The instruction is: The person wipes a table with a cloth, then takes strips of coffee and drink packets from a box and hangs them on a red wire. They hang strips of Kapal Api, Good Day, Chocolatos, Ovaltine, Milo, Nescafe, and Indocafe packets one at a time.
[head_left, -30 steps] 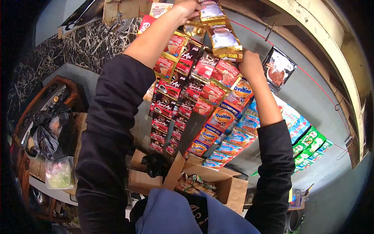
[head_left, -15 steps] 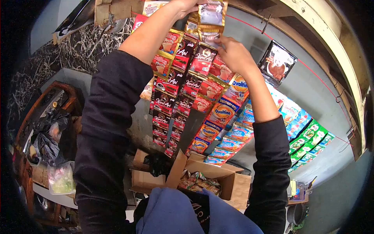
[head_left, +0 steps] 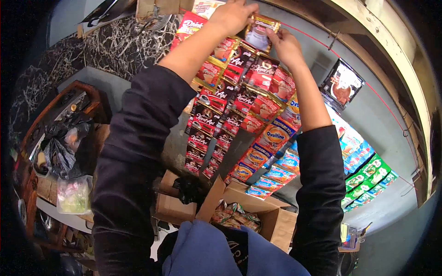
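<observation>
My left hand (head_left: 234, 17) is raised at the top centre, its fingers closed on the upper left edge of a gold-edged coffee sachet (head_left: 260, 33). The fingers of my right hand (head_left: 284, 46) pinch the same sachet at its right side. Below it hang strips of red and black Kapal Api sachets (head_left: 202, 117), Good Day sachets (head_left: 266, 108) and Ovaltine sachets (head_left: 275, 134). A red Drink sachet (head_left: 189, 25) hangs left of my left forearm.
A red string (head_left: 386, 106) with hooks crosses the wall under a wooden beam. Black sachets (head_left: 343, 85) and green sachets (head_left: 368, 172) hang at the right. An open cardboard box (head_left: 281, 225) with packets stands below; a black bag (head_left: 62, 149) lies at the left.
The gold sachets that hung between my hands now show as one sachet, front outward. Both hands have shifted slightly right, and the whole view has moved a little.
</observation>
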Tool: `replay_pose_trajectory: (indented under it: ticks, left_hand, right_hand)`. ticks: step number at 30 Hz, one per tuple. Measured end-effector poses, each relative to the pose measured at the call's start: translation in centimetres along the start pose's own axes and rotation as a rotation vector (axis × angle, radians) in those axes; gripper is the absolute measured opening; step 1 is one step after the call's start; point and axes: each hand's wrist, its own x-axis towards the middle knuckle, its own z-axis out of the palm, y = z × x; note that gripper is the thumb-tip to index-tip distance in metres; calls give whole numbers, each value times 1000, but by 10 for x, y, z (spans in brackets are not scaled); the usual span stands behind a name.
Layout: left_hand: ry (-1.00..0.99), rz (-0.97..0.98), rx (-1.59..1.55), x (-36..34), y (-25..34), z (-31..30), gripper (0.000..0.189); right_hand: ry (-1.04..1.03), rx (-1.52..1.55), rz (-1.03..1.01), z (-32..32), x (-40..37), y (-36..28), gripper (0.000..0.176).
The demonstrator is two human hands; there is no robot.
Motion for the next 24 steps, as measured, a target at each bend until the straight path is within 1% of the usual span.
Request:
replay_pose_trajectory:
  ticks: [1, 2, 4, 5, 6, 8, 10, 12, 13, 14, 16, 17, 18, 20, 22, 23, 24]
  left_hand:
    - [-14, -12, 49, -3, -3, 4, 58]
    - [-10, -16, 59, -8, -2, 1, 58]
    - [137, -50, 192, -17, -1, -4, 24]
    - [106, -122, 115, -18, -5, -2, 29]
    - [109, -125, 120, -21, -11, -1, 29]
    - [49, -149, 17, -27, -20, 1, 33]
    - [61, -143, 13, -35, -22, 5, 36]
    - [150, -121, -3, -43, -22, 6, 37]
    - [173, -146, -6, -48, -24, 5, 35]
    - [160, -151, -4, -53, -26, 2, 35]
    - [91, -231, 19, -62, -34, -9, 32]
    - [19, -218, -34, -66, -36, -20, 26]
    - [16, -221, -33, -72, -42, -20, 26]
    - [4, -83, 24, -81, -52, -21, 24]
    - [-3, -42, 26, -83, -56, -23, 24]
    - [-18, -49, 50, -82, -59, -21, 24]
    - [-31, -56, 74, -81, -62, -20, 24]
  right_hand:
    - [8, -77, 43, 3, 3, -6, 38]
    - [7, -72, 33, 9, 6, -12, 38]
    - [63, -198, 48, 19, 11, -23, 35]
    - [71, -183, 50, 26, 17, -25, 34]
    - [70, -180, 44, 33, 21, -27, 34]
    - [62, -216, 91, 48, 25, -33, 36]
    - [36, -220, 115, 56, 24, -38, 38]
    - [76, -215, 81, 65, 27, -34, 37]
    - [41, -186, 55, 66, 28, -30, 37]
    - [30, -181, 61, 61, 26, -31, 37]
    - [-83, -362, -51, 45, 19, -35, 32]
    - [-88, -359, -48, 38, 14, -33, 32]
    - [-71, -374, -77, 32, 9, -31, 29]
    - [-56, -387, -109, 25, -2, -33, 27]
    - [-254, -380, -103, 21, -11, -39, 26]
    - [-223, -363, -223, 26, -14, -38, 24]
    - [-219, -364, -220, 30, -15, -36, 24]
